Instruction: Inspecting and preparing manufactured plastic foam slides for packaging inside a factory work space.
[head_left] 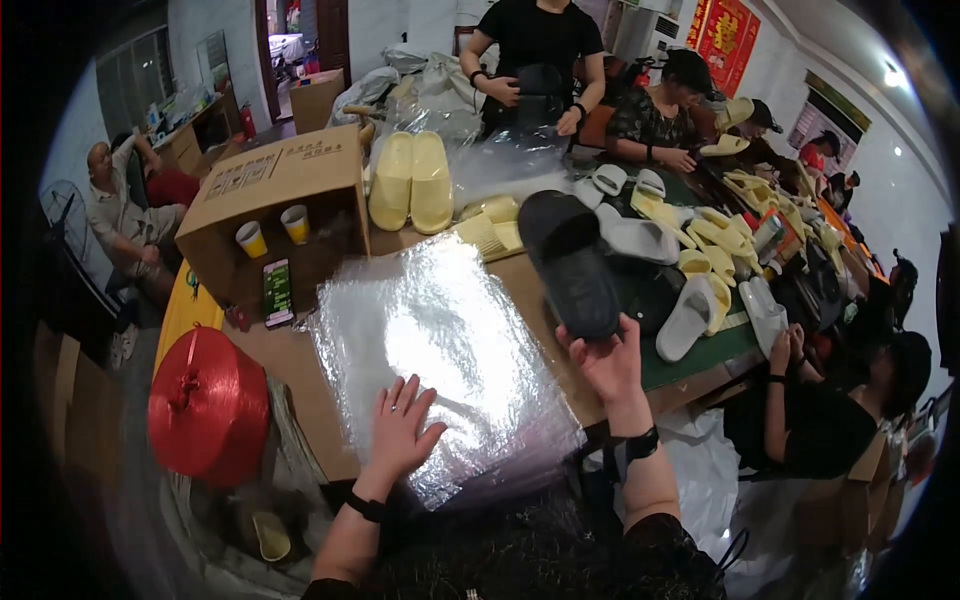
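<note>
My right hand grips a black slide sandal by one end and holds it raised at the right edge of the bag stack. It may be more than one sandal; I cannot tell. Flat on a stack of clear plastic bags lies my left hand, fingers spread, holding nothing. Just beyond the bags stands a pair of pale yellow slides. More yellow slides rest behind the bag stack.
To the left stand an open cardboard box with two cups, a phone and a large red roll of twine. Grey and yellow slides crowd the green table at right. Several people sit or stand around, one across holding dark slides.
</note>
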